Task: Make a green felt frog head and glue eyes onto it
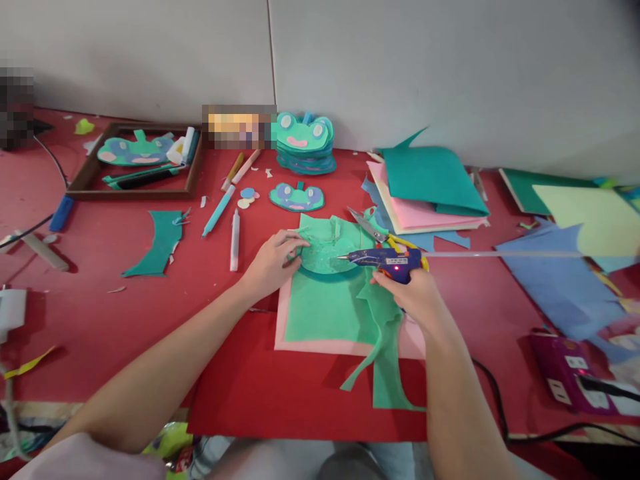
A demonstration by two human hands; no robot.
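My right hand (417, 293) is wrapped round a dark blue hot glue gun (380, 260), with a clear glue stick coming out of its back. Its nozzle points left, over a light green felt piece (327, 257) that has clear glue-like strands on it. My left hand (275, 259) has its fingers closed on the left edge of that piece. A darker green layer shows beneath its lower rim. Under it lie a light green felt sheet (320, 313) and a pink sheet (281, 333). Scissors (373, 230) with yellow handles rest just behind the gun.
Frog-face felt pieces (305, 143) are stacked by the wall; one more frog face (297, 197) lies nearer. A brown tray (135, 195), several markers (219, 212) and a curved green scrap (163, 243) are leftward. Folded felt (430, 180), blue felt (555, 273) and a purple power box (565, 370) are rightward.
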